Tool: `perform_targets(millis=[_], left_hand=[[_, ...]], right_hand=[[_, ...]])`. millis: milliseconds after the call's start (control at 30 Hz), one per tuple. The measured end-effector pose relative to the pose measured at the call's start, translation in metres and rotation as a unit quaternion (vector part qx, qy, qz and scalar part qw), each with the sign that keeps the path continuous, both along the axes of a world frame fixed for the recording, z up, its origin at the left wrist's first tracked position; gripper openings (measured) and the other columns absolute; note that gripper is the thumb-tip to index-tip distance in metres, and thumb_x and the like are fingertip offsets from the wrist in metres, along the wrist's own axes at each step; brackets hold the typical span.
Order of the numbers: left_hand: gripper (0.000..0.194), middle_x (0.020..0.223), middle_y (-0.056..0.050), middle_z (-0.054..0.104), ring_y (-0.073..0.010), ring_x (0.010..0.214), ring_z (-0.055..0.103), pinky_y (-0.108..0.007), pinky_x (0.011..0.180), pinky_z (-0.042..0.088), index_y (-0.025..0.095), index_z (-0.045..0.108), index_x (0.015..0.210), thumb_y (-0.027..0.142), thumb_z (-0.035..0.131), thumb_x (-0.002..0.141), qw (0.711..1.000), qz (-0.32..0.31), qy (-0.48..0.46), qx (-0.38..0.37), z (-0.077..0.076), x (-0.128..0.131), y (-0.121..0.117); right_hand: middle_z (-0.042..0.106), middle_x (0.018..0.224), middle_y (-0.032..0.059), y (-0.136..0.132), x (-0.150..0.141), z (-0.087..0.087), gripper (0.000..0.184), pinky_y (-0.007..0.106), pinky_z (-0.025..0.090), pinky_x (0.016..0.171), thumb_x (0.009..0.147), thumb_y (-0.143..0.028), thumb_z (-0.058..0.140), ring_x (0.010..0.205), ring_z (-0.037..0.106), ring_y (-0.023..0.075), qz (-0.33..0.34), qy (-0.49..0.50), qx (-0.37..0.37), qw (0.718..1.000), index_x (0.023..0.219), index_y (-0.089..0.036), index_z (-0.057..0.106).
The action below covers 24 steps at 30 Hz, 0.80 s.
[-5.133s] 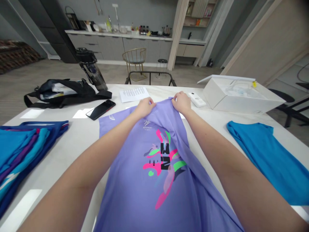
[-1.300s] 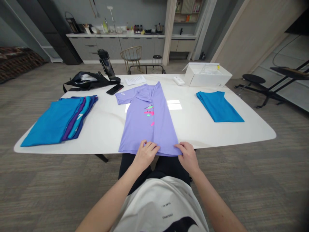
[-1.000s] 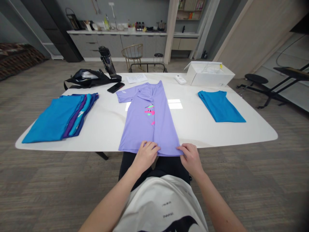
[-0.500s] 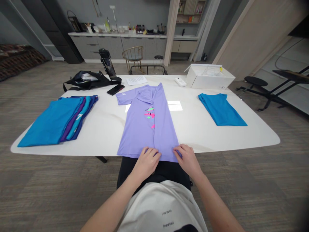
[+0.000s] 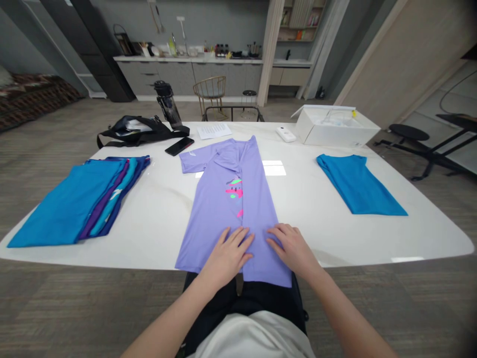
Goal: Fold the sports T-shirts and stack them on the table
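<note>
A lilac T-shirt [image 5: 223,204] with a pink and black print lies lengthwise on the white table [image 5: 156,223], its right side folded over the middle. The hem hangs a little over the near edge. My left hand [image 5: 227,253] lies flat on the shirt's lower part, fingers stretched out. My right hand [image 5: 290,248] rests flat beside it on the folded flap, fingers apart. Neither hand holds anything.
A stack of blue and purple shirts [image 5: 78,199] lies at the left. A folded blue shirt [image 5: 357,184] lies at the right. At the far edge are a black bag [image 5: 137,130], a bottle [image 5: 167,105], a phone [image 5: 179,146], a paper sheet [image 5: 214,131], a remote [image 5: 286,134] and a white box [image 5: 335,132].
My hands let go of the hem they pinched and moved up onto the shirt, now lying flat. The shirt slid toward me, its hem over the table edge.
</note>
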<state>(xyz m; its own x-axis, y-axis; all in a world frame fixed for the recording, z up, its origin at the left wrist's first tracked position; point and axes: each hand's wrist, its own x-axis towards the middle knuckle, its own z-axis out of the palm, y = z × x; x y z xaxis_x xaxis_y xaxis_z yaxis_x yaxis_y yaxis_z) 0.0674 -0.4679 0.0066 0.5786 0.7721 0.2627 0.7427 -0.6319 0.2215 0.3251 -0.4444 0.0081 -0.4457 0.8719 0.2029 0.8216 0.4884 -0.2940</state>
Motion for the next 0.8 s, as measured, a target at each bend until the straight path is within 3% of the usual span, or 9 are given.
perform_targets(millis=[100,200,267,367,467,567,667,800], left_hand=[[0.031,0.135,-0.007,0.069,-0.0219,0.128,0.062,-0.051,0.119,0.041,0.024,0.063,0.133,0.032,0.052,0.105,0.999,-0.035,-0.015,-0.036,0.002,-0.013,0.001],[0.029,0.129,-0.004,0.072,-0.0185,0.119,0.066,-0.045,0.115,0.045,0.027,0.065,0.13,0.029,0.05,0.105,0.996,-0.052,-0.046,-0.064,0.015,-0.023,0.024],[0.03,0.13,-0.004,0.071,-0.0192,0.12,0.066,-0.041,0.111,0.049,0.027,0.065,0.131,0.029,0.05,0.105,0.994,-0.044,-0.063,-0.073,0.025,-0.024,0.06],[0.029,0.128,-0.005,0.071,-0.0202,0.117,0.067,-0.036,0.104,0.053,0.026,0.069,0.124,0.026,0.05,0.103,0.992,-0.005,-0.098,-0.08,0.033,-0.017,0.138],[0.031,0.127,-0.007,0.07,-0.0218,0.115,0.067,-0.036,0.102,0.053,0.023,0.069,0.123,0.021,0.05,0.098,0.989,0.088,-0.086,-0.078,0.033,-0.008,0.226],[0.035,0.132,-0.01,0.067,-0.0253,0.121,0.064,-0.04,0.104,0.05,0.021,0.067,0.126,0.019,0.047,0.098,0.982,0.174,-0.026,-0.063,0.028,-0.005,0.299],[0.038,0.141,-0.012,0.062,-0.027,0.128,0.059,-0.042,0.107,0.045,0.02,0.061,0.136,0.026,0.045,0.102,0.98,0.184,0.041,-0.063,0.017,-0.008,0.339],[0.044,0.147,-0.012,0.057,-0.0288,0.133,0.055,-0.044,0.11,0.041,0.023,0.055,0.142,0.043,0.044,0.104,0.984,0.126,0.114,-0.06,0.003,-0.012,0.349]], right_hand=[[0.073,0.093,0.0052,0.008,0.012,0.0,0.018,0.039,0.047,0.081,0.104,-0.032,0.053,0.087,0.068,0.0233,0.0,-0.038,-0.049,0.998,0.101,-0.024,0.069],[0.072,0.079,0.0016,0.034,0.016,0.007,0.024,0.035,0.046,0.072,0.104,-0.037,0.052,0.072,0.068,0.0209,-0.028,-0.035,-0.08,0.996,0.091,-0.025,0.069],[0.072,0.081,0.0012,0.069,0.009,0.012,0.023,0.033,0.046,0.069,0.103,-0.038,0.054,0.071,0.067,0.0198,-0.039,-0.014,-0.087,0.995,0.091,-0.025,0.069],[0.072,0.092,0.0025,0.14,-0.011,0.016,0.016,0.031,0.048,0.075,0.101,-0.035,0.057,0.082,0.068,0.019,-0.034,0.027,-0.086,0.995,0.101,-0.025,0.07],[0.07,0.106,0.0064,0.214,-0.032,0.012,0.02,0.031,0.048,0.086,0.1,-0.032,0.058,0.095,0.067,0.0195,-0.052,0.028,-0.066,0.996,0.114,-0.022,0.068],[0.065,0.123,0.0133,0.27,-0.047,0.004,0.029,0.036,0.047,0.094,0.103,-0.035,0.053,0.111,0.063,0.0252,-0.108,-0.014,-0.045,0.993,0.125,-0.02,0.065],[0.062,0.129,0.0174,0.297,-0.05,-0.006,0.033,0.044,0.046,0.096,0.105,-0.039,0.047,0.12,0.058,0.0318,-0.133,-0.07,-0.032,0.988,0.127,-0.02,0.063],[0.067,0.121,0.017,0.309,-0.044,-0.014,0.039,0.045,0.045,0.093,0.107,-0.045,0.039,0.109,0.063,0.0315,-0.153,-0.092,-0.027,0.984,0.125,-0.018,0.061]])
